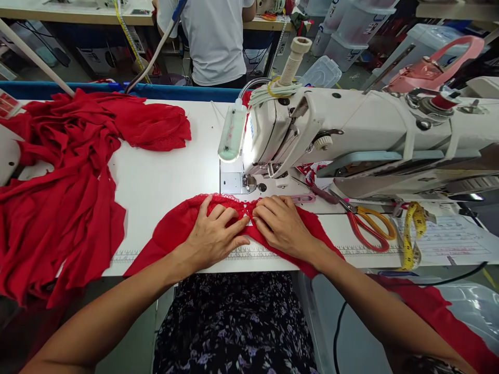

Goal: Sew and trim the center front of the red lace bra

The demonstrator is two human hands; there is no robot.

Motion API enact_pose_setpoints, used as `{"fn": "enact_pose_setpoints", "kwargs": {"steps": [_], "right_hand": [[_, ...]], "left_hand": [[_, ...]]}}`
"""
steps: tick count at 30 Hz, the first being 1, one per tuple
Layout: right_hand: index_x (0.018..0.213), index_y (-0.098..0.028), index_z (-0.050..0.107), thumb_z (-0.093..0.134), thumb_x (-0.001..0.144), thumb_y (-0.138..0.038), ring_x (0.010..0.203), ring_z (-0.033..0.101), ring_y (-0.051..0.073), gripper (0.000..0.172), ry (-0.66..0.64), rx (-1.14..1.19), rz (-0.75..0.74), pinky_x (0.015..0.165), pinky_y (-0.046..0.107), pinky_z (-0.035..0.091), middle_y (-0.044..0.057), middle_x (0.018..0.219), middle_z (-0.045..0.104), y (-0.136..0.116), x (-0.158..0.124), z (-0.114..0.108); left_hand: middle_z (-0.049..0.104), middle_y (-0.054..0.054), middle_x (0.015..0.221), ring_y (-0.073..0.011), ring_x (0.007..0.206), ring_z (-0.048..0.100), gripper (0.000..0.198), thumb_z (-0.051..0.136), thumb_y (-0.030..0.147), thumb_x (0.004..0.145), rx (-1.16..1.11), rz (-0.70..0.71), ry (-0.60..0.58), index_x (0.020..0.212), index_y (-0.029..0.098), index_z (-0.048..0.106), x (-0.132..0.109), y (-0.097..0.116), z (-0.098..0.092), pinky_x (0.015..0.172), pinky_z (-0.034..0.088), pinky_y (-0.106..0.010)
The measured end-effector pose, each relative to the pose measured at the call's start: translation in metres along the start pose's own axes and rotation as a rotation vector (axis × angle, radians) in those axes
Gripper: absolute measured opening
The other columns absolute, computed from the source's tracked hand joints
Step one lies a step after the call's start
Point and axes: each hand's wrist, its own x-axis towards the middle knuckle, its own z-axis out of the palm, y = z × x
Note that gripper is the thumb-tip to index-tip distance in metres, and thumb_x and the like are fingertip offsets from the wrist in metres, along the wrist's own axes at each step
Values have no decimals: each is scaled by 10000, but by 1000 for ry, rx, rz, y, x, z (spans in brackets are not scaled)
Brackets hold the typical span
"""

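Note:
A red lace-edged garment piece (171, 228) lies along the front of the white sewing table, its two sides meeting at a narrow lace middle. My left hand (216, 228) rests on its left side, fingers bent and pressed into the cloth, thumb and forefinger close to the lace join. Over the right side, my right hand (280, 223) has its fingers curled down on the cloth beside the join; its thumb is hidden. Both hands hold the piece just in front of the sewing machine's presser foot (249, 183), with the lace edge apart from the needle area.
A heap of red cloth (78, 171) covers the table's left. The sewing machine (351, 119) spans the right. Orange-handled scissors (370, 226), a yellow measuring tape (411, 234) and a written sheet (456, 236) lie at right. A person in a white shirt (216, 41) is beyond.

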Motion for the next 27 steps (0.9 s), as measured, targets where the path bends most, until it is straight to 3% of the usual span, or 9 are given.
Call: {"fn": "enact_pose_setpoints", "kwargs": {"steps": [4, 10, 16, 20, 24, 27], "right_hand": [[932, -173, 574, 444, 999, -192, 909, 533, 194, 147, 24, 68, 33, 845, 376, 337, 53, 957, 632, 0, -4, -1], [1008, -181, 620, 532, 962, -161, 901, 543, 190, 101, 222, 57, 37, 849, 377, 353, 55, 991, 659, -5, -19, -5], [1022, -197, 659, 574, 961, -221, 845, 552, 181, 107, 225, 17, 20, 843, 391, 350, 38, 959, 679, -19, -26, -3], [1156, -174, 644, 538, 971, -219, 935, 570, 224, 217, 266, -116, 162, 854, 401, 375, 88, 1055, 682, -14, -24, -6], [1287, -119, 588, 540, 968, -285, 1149, 512, 337, 363, 157, -318, 256, 906, 466, 380, 187, 1285, 605, 7, -16, -8], [1079, -177, 662, 549, 950, -240, 1215, 489, 335, 183, 90, -274, 187, 966, 474, 366, 136, 1335, 598, 17, -10, -9]], "left_hand": [[627, -65, 1099, -237, 978, 519, 456, 410, 537, 1002, 21, -8, -22, 1305, 259, 608, -1, 0, 1, 1145, 237, -611], [617, -60, 1107, -234, 990, 516, 461, 411, 552, 997, 21, -13, -29, 1315, 275, 600, -1, 0, 0, 1151, 230, -598], [618, -60, 1107, -234, 988, 509, 454, 426, 541, 996, 27, -15, -26, 1321, 274, 596, -1, 1, 1, 1157, 227, -591], [619, -61, 1113, -239, 991, 510, 453, 423, 546, 995, 38, -6, -20, 1306, 273, 607, 0, 1, 0, 1148, 239, -593], [624, -60, 1105, -236, 973, 514, 455, 424, 544, 995, 44, 3, -14, 1303, 267, 612, 0, 1, -1, 1141, 247, -594], [629, -61, 1102, -239, 972, 517, 455, 429, 542, 994, 59, 8, -4, 1302, 264, 616, 1, 2, -1, 1134, 254, -595]]}}
